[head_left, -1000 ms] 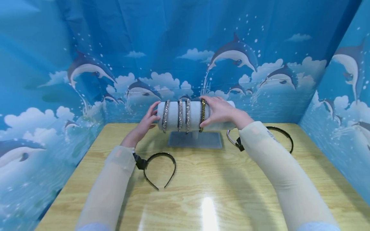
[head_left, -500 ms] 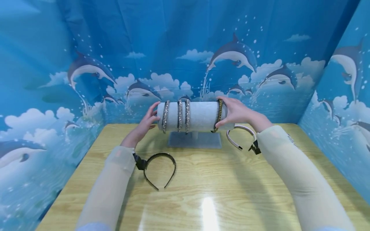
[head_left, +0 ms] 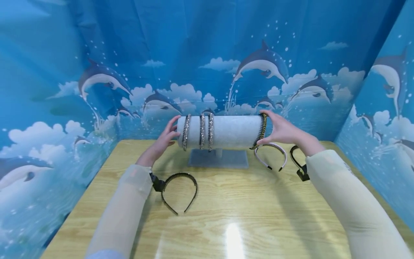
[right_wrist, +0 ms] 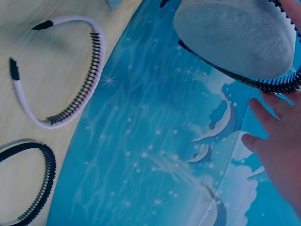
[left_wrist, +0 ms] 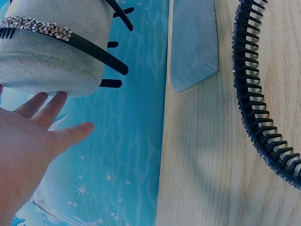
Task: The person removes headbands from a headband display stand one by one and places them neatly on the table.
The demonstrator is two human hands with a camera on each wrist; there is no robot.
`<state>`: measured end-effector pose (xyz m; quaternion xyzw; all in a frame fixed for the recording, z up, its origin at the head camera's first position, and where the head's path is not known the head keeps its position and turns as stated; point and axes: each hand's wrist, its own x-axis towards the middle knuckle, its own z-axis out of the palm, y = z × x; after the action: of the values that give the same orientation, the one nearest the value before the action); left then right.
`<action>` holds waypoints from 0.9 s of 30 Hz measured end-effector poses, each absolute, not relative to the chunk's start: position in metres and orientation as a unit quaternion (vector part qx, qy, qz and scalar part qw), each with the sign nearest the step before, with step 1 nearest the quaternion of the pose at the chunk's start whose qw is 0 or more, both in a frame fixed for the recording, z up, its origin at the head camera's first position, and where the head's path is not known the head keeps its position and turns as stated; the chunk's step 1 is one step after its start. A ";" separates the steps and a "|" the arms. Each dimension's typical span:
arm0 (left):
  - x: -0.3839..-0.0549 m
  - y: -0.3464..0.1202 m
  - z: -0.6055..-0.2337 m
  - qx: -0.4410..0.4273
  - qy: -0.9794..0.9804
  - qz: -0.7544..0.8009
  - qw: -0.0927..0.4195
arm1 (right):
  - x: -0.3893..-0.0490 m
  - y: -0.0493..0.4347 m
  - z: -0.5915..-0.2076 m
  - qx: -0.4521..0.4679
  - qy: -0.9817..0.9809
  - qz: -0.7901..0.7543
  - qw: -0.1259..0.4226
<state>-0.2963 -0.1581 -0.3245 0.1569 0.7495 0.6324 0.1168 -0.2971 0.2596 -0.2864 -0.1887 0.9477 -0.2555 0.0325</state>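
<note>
Head view: gold headband (head_left: 263, 125) at the right end of the padded roll (head_left: 237, 131), pinched by the right hand (head_left: 284, 130).

That grip is clamped on the band, fingers above and thumb below — while the left hand (head_left: 164, 139) has its fingers apart, touching the roll's left end. Three silver headbands (head_left: 202, 133) sit round the roll's left half. The step in hand looks like sliding the gold one off; the next move likely calls for drawing it clear without tipping the roll, the left hand as brace — then perhaps a spot on the table (head_left: 210, 194) near the white headband (right_wrist: 99, 61).
</note>
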 end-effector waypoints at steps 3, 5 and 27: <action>-0.304 -0.160 -0.334 0.162 0.750 0.632 0.110 | -0.292 0.266 -0.289 -0.174 0.948 -0.265 0.026; -0.311 -0.162 -0.341 0.164 0.752 0.630 0.104 | -0.289 0.271 -0.291 -0.166 0.948 -0.270 0.023; -0.318 -0.165 -0.351 0.165 0.758 0.623 0.098 | -0.227 0.295 -0.311 -0.170 0.936 -0.306 -0.029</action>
<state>-0.3177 -0.1646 -0.3511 0.1650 0.7583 0.6229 0.0984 -0.2275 0.2946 -0.3114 -0.1704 0.9362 -0.3061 -0.0289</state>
